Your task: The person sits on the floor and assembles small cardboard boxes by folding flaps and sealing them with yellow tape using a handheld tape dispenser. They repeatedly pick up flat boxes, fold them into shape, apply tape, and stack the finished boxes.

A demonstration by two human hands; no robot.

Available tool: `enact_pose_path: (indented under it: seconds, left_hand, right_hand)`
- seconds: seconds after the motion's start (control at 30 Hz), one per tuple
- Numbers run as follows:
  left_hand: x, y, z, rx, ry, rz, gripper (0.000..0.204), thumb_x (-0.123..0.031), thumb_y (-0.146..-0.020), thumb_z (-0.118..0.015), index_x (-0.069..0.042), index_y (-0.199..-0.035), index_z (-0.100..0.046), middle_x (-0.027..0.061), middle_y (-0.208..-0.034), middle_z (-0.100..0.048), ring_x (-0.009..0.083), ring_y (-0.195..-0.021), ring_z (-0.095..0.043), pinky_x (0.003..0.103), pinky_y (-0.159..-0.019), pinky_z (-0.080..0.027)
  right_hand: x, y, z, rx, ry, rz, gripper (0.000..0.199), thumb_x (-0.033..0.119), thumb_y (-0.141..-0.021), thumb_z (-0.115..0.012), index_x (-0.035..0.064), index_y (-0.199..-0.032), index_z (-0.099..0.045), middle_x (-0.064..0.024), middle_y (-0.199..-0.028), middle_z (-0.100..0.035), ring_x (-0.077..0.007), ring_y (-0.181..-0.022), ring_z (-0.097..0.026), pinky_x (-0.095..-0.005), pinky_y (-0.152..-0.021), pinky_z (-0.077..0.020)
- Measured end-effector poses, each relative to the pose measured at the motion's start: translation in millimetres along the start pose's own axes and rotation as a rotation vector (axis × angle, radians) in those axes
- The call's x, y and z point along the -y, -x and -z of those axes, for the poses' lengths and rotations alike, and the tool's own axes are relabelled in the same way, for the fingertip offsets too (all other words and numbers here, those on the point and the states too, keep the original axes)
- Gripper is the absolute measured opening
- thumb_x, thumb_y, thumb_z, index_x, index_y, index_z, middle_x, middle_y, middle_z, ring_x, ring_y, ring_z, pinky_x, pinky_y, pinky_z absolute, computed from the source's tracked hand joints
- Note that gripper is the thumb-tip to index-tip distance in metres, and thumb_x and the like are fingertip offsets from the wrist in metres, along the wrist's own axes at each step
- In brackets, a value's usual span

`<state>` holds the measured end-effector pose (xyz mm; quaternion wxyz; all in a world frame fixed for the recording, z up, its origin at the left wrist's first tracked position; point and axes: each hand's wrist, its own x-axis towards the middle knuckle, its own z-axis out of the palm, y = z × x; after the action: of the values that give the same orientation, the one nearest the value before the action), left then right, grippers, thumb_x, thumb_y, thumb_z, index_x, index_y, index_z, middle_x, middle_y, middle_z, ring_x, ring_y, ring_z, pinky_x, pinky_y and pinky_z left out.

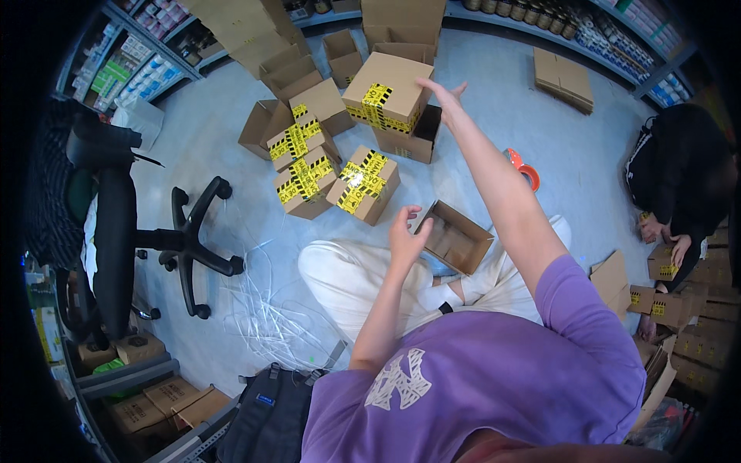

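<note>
Right hand (446,100) at a taped carton (387,91), left hand (407,239) by an untaped box (461,239)

Closest in, the untaped box sits at the crossed legs (347,278), its top uncovered and its inside showing bare board. The left hand is at its left side, fingers curled and thumb apart, gripping nothing visible; whether it touches the rim, I cannot tell. The box should be light and fairly stiff, easily lifted by opposite walls (the free edges could bend if pinched).

Beyond it, three striped cartons (363,185) cluster on the floor (255,193), with an orange tape roll (529,177) off to the right.

Farther out, the taped carton seems to rest on an open-topped carton (409,145). The right hand lies against its right edge, fingers spread, not wrapped around it. Its weight is hidden; the sealed board looks firm, though the tape may be slick, so two palms on opposite sides would suit.

Farthest, stocked shelves (552,35) line the room.
</note>
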<state>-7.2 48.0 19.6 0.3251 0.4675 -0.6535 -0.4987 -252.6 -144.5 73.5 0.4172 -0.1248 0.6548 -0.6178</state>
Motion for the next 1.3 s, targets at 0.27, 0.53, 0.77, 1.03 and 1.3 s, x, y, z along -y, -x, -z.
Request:
enact_pose_path:
  seconds: [0.27, 0.53, 0.77, 1.03, 1.3]
  left_hand:
    - [7.0, 6.2, -16.5, 0.070, -0.199, -0.257, 0.044, -0.010, -0.075, -0.071, -0.004, -0.115, -0.053, 0.0179, -0.108, -0.060, 0.0338, -0.096, -0.060, 0.040, -0.088, -0.047]
    - [11.2, 14.1, -4.1, 0.018, -0.080, -0.135, 0.042, -0.004, -0.076, -0.070, -0.005, -0.115, -0.054, 0.0166, -0.109, -0.061, 0.0311, -0.099, -0.062, 0.038, -0.082, -0.051]
    - [10.5, 14.6, -5.3, 0.148, -0.122, -0.169, 0.023, -0.001, -0.076, -0.066, -0.004, -0.099, -0.069, 0.0170, -0.120, -0.062, 0.0318, -0.105, -0.063, 0.035, -0.084, -0.052]
    - [17.3, 21.7, -14.9, 0.138, -0.076, -0.211, 0.045, 0.003, -0.078, -0.058, -0.004, -0.123, -0.061, 0.0163, -0.131, -0.058, 0.0321, -0.118, -0.057, 0.036, -0.100, -0.044]
    - [42.4, 18.2, -15.3, 0.276, 0.179, -0.144, 0.063, 0.013, -0.072, -0.041, -0.002, -0.131, -0.024, 0.0254, -0.138, -0.037, 0.0367, -0.136, -0.036, 0.040, -0.113, -0.027]
  right_hand:
    - [-0.7, -43.0, -8.8, 0.143, 0.167, -0.016, 0.157, 0.046, -0.054, -0.089, 0.0063, -0.141, 0.036, -0.0311, -0.152, -0.012, -0.0427, -0.141, -0.020, -0.0542, -0.113, -0.0166]
    - [43.6, 39.3, 66.1, 0.279, -0.142, 0.408, 0.118, 0.032, -0.073, -0.076, 0.0074, -0.149, 0.011, -0.0169, -0.133, -0.048, -0.0315, -0.120, -0.049, -0.0500, -0.099, -0.0384]
    - [-43.1, 202.5, 227.5, 0.398, -0.702, 0.019, 0.063, 0.050, -0.091, -0.049, 0.0081, -0.138, -0.044, -0.0109, -0.125, -0.058, -0.0229, -0.108, -0.059, -0.0385, -0.090, -0.0500]
    - [-77.4, 250.8, 190.1, 0.062, -0.438, 0.254, 0.087, 0.025, -0.083, -0.060, 0.0191, -0.154, -0.011, -0.0116, -0.124, -0.050, -0.0202, -0.109, -0.054, -0.0366, -0.093, -0.0450]
    - [-90.3, 243.0, 199.2, -0.174, -0.244, 0.627, 0.096, 0.018, -0.079, -0.067, 0.0131, -0.154, -0.007, -0.0158, -0.131, -0.045, -0.0239, -0.117, -0.048, -0.0391, -0.102, -0.0378]
